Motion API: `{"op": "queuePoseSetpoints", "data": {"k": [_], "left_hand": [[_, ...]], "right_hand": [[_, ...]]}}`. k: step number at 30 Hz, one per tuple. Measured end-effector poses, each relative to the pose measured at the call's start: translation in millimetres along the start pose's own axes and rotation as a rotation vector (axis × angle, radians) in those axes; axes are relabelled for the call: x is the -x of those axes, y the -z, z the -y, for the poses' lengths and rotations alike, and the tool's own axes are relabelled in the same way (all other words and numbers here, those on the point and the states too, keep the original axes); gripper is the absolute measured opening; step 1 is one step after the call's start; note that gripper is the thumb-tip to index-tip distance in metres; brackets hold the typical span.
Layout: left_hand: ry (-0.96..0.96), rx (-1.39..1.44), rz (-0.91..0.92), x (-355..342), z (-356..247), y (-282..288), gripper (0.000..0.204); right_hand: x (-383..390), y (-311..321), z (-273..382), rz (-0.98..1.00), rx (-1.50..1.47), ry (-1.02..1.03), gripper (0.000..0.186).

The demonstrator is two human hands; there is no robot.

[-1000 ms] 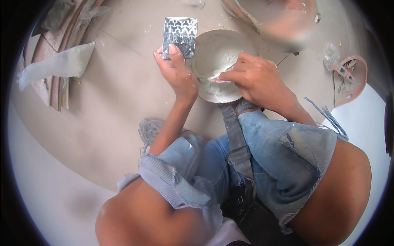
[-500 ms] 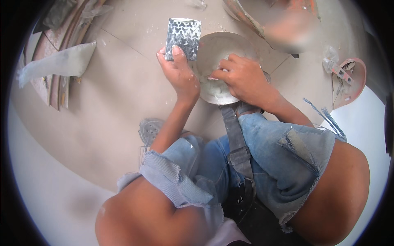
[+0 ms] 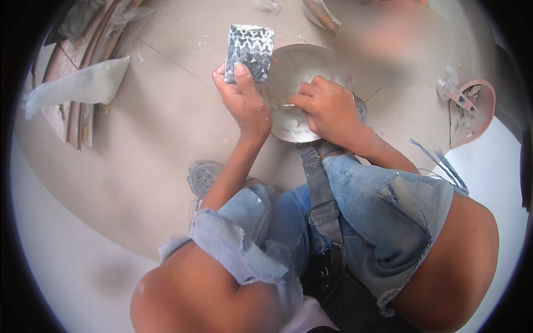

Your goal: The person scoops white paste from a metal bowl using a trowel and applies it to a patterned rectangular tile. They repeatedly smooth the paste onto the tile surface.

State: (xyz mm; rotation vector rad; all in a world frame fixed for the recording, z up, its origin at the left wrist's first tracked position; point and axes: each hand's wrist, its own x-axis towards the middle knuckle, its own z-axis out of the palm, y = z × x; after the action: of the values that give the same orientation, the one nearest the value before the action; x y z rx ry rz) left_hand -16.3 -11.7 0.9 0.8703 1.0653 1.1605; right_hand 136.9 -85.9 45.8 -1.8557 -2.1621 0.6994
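Observation:
Held up at the top middle is a small dark rectangular tile (image 3: 252,47), its raised zigzag pattern smeared with white paste. My left hand (image 3: 244,102) grips its lower end, thumb across the patterned face. To the right stands a round shallow metal bowl (image 3: 297,53) with whitish paste inside. My right hand (image 3: 327,108) is over the bowl, fingers pinched together. A thin pale edge shows at the fingertips, but what they hold is too small to make out.
At left lie curved strips (image 3: 75,122) and a translucent plastic sheet (image 3: 83,83). A cut reddish-rimmed container (image 3: 472,114) with scraps sits at right. An orange-edged curved piece (image 3: 322,14) at the top is partly blurred. My sandalled foot (image 3: 204,176) is on the tiled floor.
My right hand has shifted slightly right and down over the bowl. The tile in my left hand has hardly moved. A blur hides more of the orange-edged piece.

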Motion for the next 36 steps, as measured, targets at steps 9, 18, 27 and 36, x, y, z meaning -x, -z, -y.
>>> {"op": "queuePoseSetpoints", "data": {"k": [9, 18, 27, 36], "left_hand": [[0.001, -0.032, -0.008, 0, -5, 0, 0.028], [0.007, -0.061, -0.043, 0, 0, 5, 0.027], [-0.019, -0.106, -0.035, 2, -2, 7, 0.028], [-0.006, -0.093, -0.062, 2, 0, 0, 0.031]], "right_hand": [[-12, 16, 0, -0.074, -0.008, -0.004, 0.032], [-1, 13, 9, -0.049, -0.038, 0.035, 0.029], [-3, 28, 6, 0.025, -0.137, -0.009, 0.029], [2, 21, 7, -0.008, -0.058, -0.078, 0.026]]}}
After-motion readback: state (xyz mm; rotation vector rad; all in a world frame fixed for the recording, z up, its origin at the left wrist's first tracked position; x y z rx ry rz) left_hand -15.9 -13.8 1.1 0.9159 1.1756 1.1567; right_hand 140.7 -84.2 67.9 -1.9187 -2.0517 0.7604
